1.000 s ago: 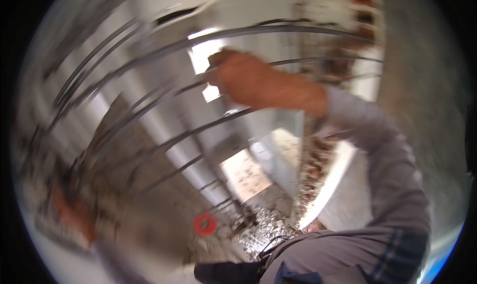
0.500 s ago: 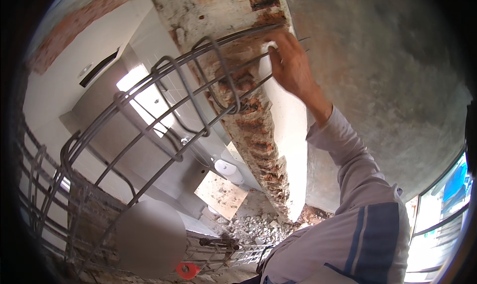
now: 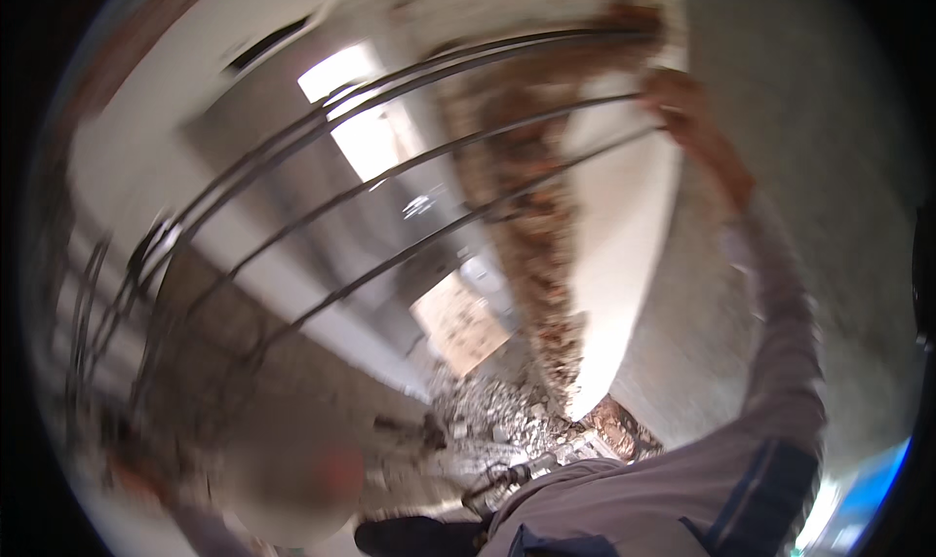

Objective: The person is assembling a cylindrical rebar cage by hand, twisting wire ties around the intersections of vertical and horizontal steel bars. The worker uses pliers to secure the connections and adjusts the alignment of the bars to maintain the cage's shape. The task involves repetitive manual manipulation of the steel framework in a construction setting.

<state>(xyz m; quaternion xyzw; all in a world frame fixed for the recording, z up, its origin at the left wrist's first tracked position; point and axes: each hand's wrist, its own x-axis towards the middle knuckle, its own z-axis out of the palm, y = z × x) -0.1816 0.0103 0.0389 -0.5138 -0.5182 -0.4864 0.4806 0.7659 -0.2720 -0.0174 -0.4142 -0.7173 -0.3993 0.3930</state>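
Several long steel reinforcing bars (image 3: 409, 162) slant across the view from lower left to upper right. My right hand (image 3: 678, 104) is at their upper right ends, its fingers closed around bar ends; blur softens the detail. Steel stirrup rings (image 3: 154, 250) sit bunched on the bars at the far left. Low at the left, my left hand (image 3: 141, 474) is smeared by motion, and its fingers cannot be made out. Its sleeve rises from the lower edge, beside a blurred pale round shape (image 3: 292, 489).
A broken wall edge with exposed brick (image 3: 551, 255) runs down behind the bars, beside a white strip (image 3: 624, 216) and a grey plastered wall (image 3: 809, 167). Below lie rubble (image 3: 492, 406) and a stained board (image 3: 458, 323). A bright window (image 3: 366, 118) opens beyond.
The view has shifted, and my right hand appears farther right. Stirrup rings that were spread along the bars now show only at the left. My left hand has come into view.
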